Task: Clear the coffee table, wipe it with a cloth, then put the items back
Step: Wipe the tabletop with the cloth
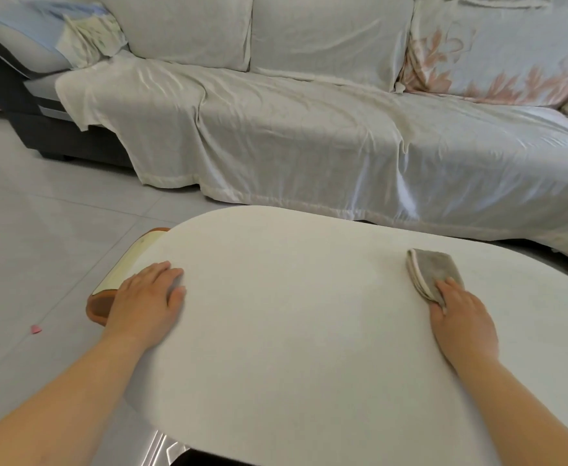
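Note:
A white oval coffee table (pixel 292 324) fills the lower half of the head view. On its right part lies a folded grey cloth (pixel 427 270) with a pale edge. My right hand (pixel 461 317) presses flat on the near end of the cloth, fingers straight. My left hand (pixel 144 297) rests flat on the table's left edge, fingers spread and relaxed, holding nothing. Apart from the cloth, nothing stands on the tabletop.
A lower brown-rimmed shelf (pixel 121 274) juts out under the table's left end. A sofa (pixel 309 129) draped in pale sheets runs behind the table, with a floral cushion (pixel 498 62) at right. Grey tiled floor (pixel 40 230) lies to the left, with a small pink scrap (pixel 36 329).

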A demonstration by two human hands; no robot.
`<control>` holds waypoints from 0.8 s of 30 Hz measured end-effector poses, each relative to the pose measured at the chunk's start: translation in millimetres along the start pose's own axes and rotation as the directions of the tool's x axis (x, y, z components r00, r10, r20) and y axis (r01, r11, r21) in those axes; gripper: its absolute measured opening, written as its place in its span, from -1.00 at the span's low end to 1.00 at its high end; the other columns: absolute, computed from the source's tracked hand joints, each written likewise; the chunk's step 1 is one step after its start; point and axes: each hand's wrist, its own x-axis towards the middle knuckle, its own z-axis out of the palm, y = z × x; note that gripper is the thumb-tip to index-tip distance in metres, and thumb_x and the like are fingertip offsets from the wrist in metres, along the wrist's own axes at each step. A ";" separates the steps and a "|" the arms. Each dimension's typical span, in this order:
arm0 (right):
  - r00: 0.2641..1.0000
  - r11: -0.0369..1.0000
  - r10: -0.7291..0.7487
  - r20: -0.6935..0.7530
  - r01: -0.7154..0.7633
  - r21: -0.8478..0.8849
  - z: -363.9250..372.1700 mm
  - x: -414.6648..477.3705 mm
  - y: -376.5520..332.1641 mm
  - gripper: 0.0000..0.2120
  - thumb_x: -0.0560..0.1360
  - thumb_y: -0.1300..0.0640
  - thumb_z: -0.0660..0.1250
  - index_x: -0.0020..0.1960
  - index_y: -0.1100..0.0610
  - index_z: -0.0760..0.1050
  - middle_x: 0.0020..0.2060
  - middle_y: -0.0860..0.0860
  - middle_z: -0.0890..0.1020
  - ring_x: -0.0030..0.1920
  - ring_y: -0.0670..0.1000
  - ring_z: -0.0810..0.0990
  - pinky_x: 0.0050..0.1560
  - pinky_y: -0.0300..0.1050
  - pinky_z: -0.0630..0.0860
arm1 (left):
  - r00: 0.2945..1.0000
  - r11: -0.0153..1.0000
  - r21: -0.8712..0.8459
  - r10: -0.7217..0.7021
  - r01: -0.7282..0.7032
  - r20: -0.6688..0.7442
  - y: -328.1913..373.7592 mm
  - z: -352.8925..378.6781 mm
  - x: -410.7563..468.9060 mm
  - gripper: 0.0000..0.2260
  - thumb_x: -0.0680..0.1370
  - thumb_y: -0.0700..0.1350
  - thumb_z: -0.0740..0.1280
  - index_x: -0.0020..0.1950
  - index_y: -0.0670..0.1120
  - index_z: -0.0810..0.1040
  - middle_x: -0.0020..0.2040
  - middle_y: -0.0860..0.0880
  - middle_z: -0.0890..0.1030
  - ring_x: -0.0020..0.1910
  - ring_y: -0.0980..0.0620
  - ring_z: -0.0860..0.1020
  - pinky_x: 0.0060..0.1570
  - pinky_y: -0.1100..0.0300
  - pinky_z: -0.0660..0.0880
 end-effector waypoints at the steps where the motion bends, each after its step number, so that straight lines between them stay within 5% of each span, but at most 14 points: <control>1: 0.999 0.999 0.033 0.003 -0.034 0.012 2.1 -9.2 -5.7 -0.58 0.53 0.14 0.11 0.38 0.12 0.25 0.44 0.03 0.26 0.42 0.13 0.19 0.40 0.06 0.17 | 1.000 1.000 0.004 0.009 -0.009 0.014 -1.5 0.1 -0.1 -0.66 0.56 -0.05 0.11 0.32 -0.05 0.37 0.43 -0.05 0.31 0.42 -0.03 0.22 0.29 0.10 0.06; 3: 1.000 0.999 0.006 0.022 -0.007 0.032 9.7 -35.6 -33.9 -0.58 0.53 0.13 0.13 0.38 0.10 0.26 0.44 0.02 0.26 0.42 0.14 0.19 0.39 0.04 0.17 | 0.999 1.000 0.011 0.027 -0.027 0.031 -2.4 -0.3 -0.7 -0.65 0.56 -0.03 0.10 0.33 -0.06 0.35 0.43 -0.05 0.31 0.42 -0.04 0.21 0.33 0.09 0.07; 5: 0.979 0.979 -0.194 0.056 0.189 0.074 17.9 -74.9 -72.6 -0.59 0.48 0.17 0.25 0.32 0.11 0.37 0.38 0.07 0.37 0.36 0.17 0.33 0.32 0.03 0.30 | 0.998 0.999 0.022 0.041 -0.042 0.043 -1.8 -1.0 -4.1 -0.65 0.57 -0.04 0.10 0.32 -0.09 0.36 0.42 -0.08 0.32 0.41 -0.06 0.22 0.34 0.08 0.08; 8: 0.819 0.817 -0.572 0.032 0.566 0.109 20.9 -125.5 -105.6 -0.57 0.17 0.04 0.54 0.03 0.01 0.60 0.07 -0.04 0.65 0.04 0.09 0.64 -0.06 -0.06 0.61 | 0.999 0.999 0.025 0.044 -0.044 0.027 4.6 -2.7 -10.3 -0.68 0.56 -0.12 0.12 0.29 -0.16 0.40 0.37 -0.15 0.39 0.37 -0.13 0.29 0.33 0.03 0.13; 10: 0.764 0.777 -0.629 0.142 0.619 0.115 14.3 -131.6 -96.3 -0.55 0.23 -0.07 0.48 0.11 -0.06 0.55 0.15 -0.13 0.60 0.15 0.00 0.58 0.08 -0.17 0.53 | 0.997 0.998 0.012 0.069 -0.069 0.020 19.8 -1.0 -18.4 -0.70 0.54 -0.19 0.14 0.25 -0.18 0.44 0.33 -0.17 0.43 0.34 -0.15 0.33 0.33 -0.01 0.16; 13: 0.840 0.863 -0.505 0.200 0.483 0.148 1.7 -116.0 -47.8 -0.55 0.50 -0.03 0.19 0.38 -0.09 0.23 0.45 -0.16 0.20 0.44 -0.07 0.17 0.39 -0.26 0.09 | 0.979 0.976 -0.082 0.204 -0.201 0.022 55.6 11.4 -37.8 -0.72 0.52 -0.23 0.17 0.21 -0.17 0.48 0.33 -0.16 0.44 0.33 -0.12 0.35 0.33 0.01 0.13; 15: 0.924 0.937 -0.348 0.157 0.336 0.095 -13.4 -110.7 -9.9 -0.54 0.50 0.01 0.18 0.38 -0.07 0.22 0.48 -0.11 0.11 0.42 -0.07 0.20 0.35 -0.25 0.16 | 0.951 0.944 -0.139 0.307 -0.300 0.032 81.6 22.9 -49.9 -0.70 0.55 -0.21 0.11 0.26 -0.11 0.44 0.38 -0.10 0.38 0.37 -0.06 0.31 0.36 0.09 0.07; 19: 0.997 0.998 -0.053 0.056 0.055 -0.031 -48.5 -114.3 39.1 -0.59 0.43 0.14 0.21 0.28 0.04 0.34 0.29 0.02 0.33 0.25 0.03 0.35 0.20 -0.17 0.30 | 0.904 0.896 -0.191 0.421 -0.401 0.076 124.1 44.4 -60.9 -0.68 0.57 -0.17 0.06 0.30 -0.07 0.39 0.41 -0.05 0.33 0.40 0.00 0.26 0.38 0.13 0.07; 22: 0.997 0.975 -0.055 0.058 0.066 -0.212 -57.7 -113.6 50.8 -0.62 0.46 0.13 0.16 0.27 0.00 0.34 0.21 -0.04 0.43 0.18 0.01 0.40 0.14 -0.21 0.31 | 0.917 0.914 -0.151 0.391 -0.376 0.080 138.2 51.3 -60.8 -0.69 0.57 -0.12 0.07 0.30 -0.07 0.37 0.40 -0.04 0.33 0.41 0.01 0.23 0.37 0.11 0.06; 24: 0.999 0.994 -0.011 0.041 0.015 -0.110 -61.7 -113.5 51.1 -0.70 0.46 0.16 0.16 0.18 0.01 0.40 0.07 -0.04 0.53 0.05 0.02 0.49 -0.05 -0.20 0.39 | 0.924 0.918 -0.161 0.377 -0.363 0.068 144.1 53.2 -59.0 -0.71 0.56 -0.12 0.09 0.26 -0.08 0.40 0.37 -0.05 0.36 0.39 0.01 0.24 0.33 0.11 0.06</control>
